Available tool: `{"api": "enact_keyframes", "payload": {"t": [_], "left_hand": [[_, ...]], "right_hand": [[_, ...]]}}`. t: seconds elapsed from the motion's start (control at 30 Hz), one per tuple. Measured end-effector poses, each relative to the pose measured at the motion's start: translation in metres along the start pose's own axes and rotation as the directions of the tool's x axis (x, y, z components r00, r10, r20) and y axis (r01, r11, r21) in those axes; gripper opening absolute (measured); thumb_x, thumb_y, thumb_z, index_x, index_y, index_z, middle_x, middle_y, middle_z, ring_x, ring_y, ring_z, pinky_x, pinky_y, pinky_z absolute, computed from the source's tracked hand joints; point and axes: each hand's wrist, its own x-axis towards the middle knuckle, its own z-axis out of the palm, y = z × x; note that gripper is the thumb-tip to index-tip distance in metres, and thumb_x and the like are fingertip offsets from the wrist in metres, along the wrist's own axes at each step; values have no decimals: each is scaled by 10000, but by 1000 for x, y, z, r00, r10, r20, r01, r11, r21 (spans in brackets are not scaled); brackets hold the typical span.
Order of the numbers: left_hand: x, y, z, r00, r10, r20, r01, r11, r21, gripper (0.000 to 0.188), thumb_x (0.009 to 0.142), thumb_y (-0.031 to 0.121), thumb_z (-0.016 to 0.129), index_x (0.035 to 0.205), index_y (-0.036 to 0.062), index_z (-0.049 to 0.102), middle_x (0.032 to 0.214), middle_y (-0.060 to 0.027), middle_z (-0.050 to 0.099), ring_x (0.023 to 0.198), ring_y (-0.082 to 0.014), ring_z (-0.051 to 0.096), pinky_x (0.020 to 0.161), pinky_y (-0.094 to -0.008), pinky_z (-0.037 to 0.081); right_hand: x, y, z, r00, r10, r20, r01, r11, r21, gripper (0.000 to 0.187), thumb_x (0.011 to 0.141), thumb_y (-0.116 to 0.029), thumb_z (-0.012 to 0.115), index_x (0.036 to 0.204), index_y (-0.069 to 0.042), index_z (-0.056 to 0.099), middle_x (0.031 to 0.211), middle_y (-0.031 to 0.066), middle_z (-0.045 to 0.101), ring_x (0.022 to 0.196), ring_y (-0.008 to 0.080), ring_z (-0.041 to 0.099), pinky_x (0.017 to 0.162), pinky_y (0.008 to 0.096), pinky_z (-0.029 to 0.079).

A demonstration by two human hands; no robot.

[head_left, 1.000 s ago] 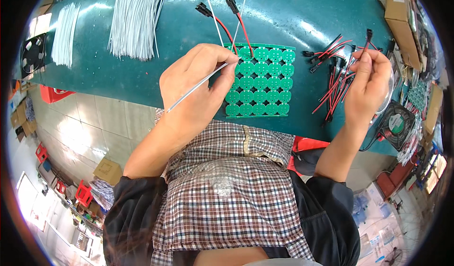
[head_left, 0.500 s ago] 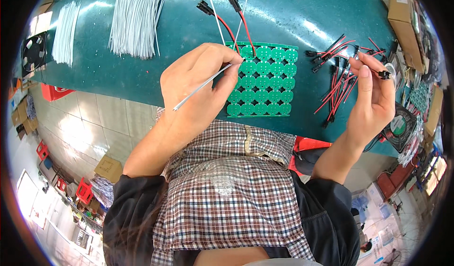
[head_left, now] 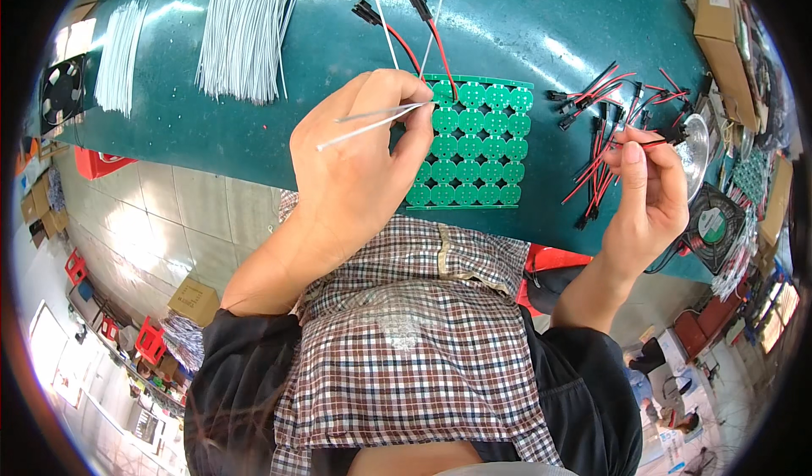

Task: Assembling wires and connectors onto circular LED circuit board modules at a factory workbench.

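My left hand (head_left: 359, 137) is closed in a pinch beside the upper left part of a green circuit board panel (head_left: 480, 148) made of rows of round boards. Between its thumb and forefinger is a thin white wire (head_left: 364, 132); its free end looks doubled. Two red-and-black leads with black plugs, one plug (head_left: 419, 4) farther right than the other, run from the panel's top left corner. At the right, my right hand (head_left: 650, 187) is closed on a connector lead (head_left: 650, 143) with thin wires and a black plug. It is above a pile of similar leads (head_left: 602, 167).
Bundles of white wires (head_left: 245, 40) lie on the green table (head_left: 338, 19) at the far left. A shiny round dish (head_left: 697, 150) stands beside my right hand, with a black fan (head_left: 715, 222) nearer. Cardboard boxes (head_left: 723, 40) line the right edge.
My right hand has moved left and nearer, bringing the connector lead with it. My left hand has shifted slightly, and the white wire's free end has swung upward.
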Motion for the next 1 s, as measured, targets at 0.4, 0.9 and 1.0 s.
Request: {"api": "enact_keyframes", "payload": {"t": [0.4,0.9,1.0], "left_hand": [[9,15,-11,982,-83,167,52,982,181,64,865,81,733,906,47,697,892,-59,714,741,-159,704,624,-280,584],[10,11,-13,983,14,184,-45,986,163,59,853,56,731,901,62,698,833,-51,685,675,-177,644,530,-285,512],[9,10,-13,980,32,196,-65,984,167,66,847,52,734,901,66,698,830,-59,677,666,-190,635,522,-288,509]], "right_hand": [[-18,-1,0,991,135,16,-135,991,-13,105,919,76,654,997,57,585,1003,150,687,805,184,713,714,256,561],[-23,8,0,994,106,42,-104,994,-30,130,905,83,670,983,50,571,995,153,692,798,194,718,703,258,557],[-25,9,0,994,104,31,-103,994,-29,133,904,84,671,982,50,569,997,152,692,799,195,719,702,258,556]]}}
